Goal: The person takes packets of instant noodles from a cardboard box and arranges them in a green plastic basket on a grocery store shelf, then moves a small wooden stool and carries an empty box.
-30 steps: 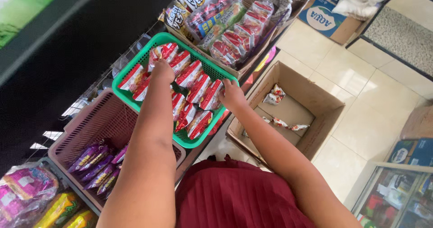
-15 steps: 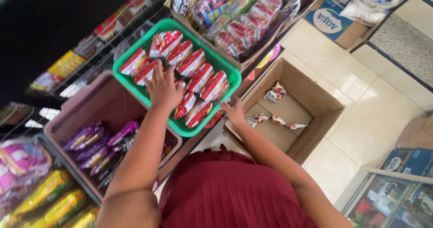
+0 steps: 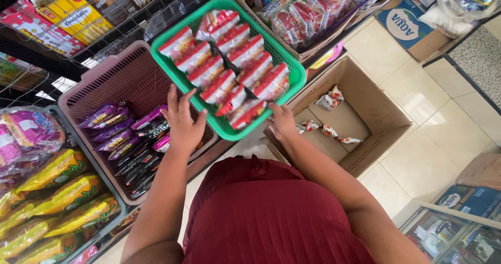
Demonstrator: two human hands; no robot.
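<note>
Since half a second ago left hand (image 3: 183, 122) slid back off red packets to near rim of green slotted plastic basket (image 3: 292, 68), fingers spread, gripping nothing. Right hand (image 3: 282, 122) at front edge, grasp probably hidden. Basket sits on shelf, light, stiff; hold rims.

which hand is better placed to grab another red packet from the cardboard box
Right. The right hand is at the green basket's near corner, directly beside the open cardboard box holding the loose packets; the left hand is over the pink basket.
</note>
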